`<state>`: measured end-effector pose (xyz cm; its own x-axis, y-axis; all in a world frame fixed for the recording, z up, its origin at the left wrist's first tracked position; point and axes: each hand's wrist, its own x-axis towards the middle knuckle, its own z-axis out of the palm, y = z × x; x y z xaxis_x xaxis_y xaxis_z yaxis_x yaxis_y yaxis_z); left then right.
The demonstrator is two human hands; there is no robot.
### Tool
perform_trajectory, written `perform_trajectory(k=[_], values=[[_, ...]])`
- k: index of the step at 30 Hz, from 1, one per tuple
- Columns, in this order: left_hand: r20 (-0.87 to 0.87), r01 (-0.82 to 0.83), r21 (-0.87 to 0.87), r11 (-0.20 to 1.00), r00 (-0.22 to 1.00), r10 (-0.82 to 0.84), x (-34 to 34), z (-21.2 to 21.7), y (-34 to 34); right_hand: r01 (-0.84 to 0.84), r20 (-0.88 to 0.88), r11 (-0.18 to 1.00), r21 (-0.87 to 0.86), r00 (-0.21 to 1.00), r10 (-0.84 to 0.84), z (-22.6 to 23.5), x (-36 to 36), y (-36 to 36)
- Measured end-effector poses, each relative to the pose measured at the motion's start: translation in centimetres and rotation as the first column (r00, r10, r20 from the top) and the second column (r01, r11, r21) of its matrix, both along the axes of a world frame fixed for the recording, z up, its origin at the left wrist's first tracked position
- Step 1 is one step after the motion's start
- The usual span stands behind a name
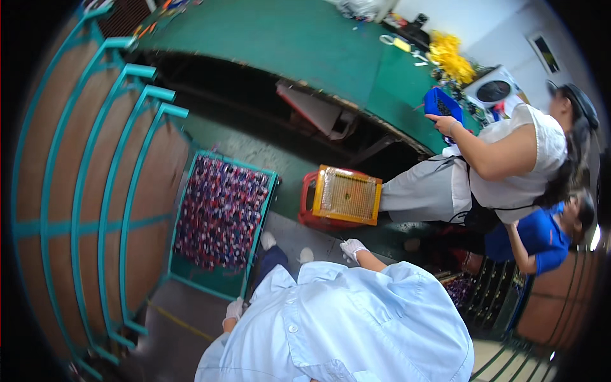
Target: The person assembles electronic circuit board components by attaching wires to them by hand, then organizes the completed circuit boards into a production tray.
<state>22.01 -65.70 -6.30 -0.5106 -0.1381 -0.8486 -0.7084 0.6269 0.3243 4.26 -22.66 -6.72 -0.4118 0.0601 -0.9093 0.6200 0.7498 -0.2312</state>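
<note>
Left hand (234,309) half behind shirt (344,325)

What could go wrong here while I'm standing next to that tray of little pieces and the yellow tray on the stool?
The teal tray lies on the floor close by your feet, so a step could catch it and scatter the pieces. The yellow mesh tray overhangs the red stool and could tip if your right hand or the seated person bumps it.
</note>
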Motion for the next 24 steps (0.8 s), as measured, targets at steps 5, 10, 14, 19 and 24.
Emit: perform_trajectory(k=[5,10,14,19,24], values=[[0.024,-0.416,0.112,0.902,0.909,0.416,-8.3,-4.3,-3.9,0.127,-0.042,0.992,-0.018,0.991,-0.128,1.6,-1.2,-2.2],[0.025,-0.564,0.335,0.755,0.806,0.591,-16.5,-4.5,-5.3,0.235,-0.156,0.968,-0.082,0.957,-0.246,3.1,-2.4,-5.9],[-0.002,-0.489,0.351,0.799,0.852,0.523,-19.8,-5.1,-5.6,0.184,-0.193,0.982,-0.038,0.963,-0.188,3.0,-1.8,-7.4],[0.102,-0.506,0.353,0.787,0.857,0.505,-19.8,-6.4,-6.1,0.166,-0.153,0.985,0.054,0.976,-0.156,3.5,-1.9,-7.4],[-0.015,-0.145,0.223,0.964,0.988,0.152,-15.9,-14.7,-12.4,0.146,-0.205,0.987,0.067,0.97,-0.129,3.3,-3.1,-7.5]])
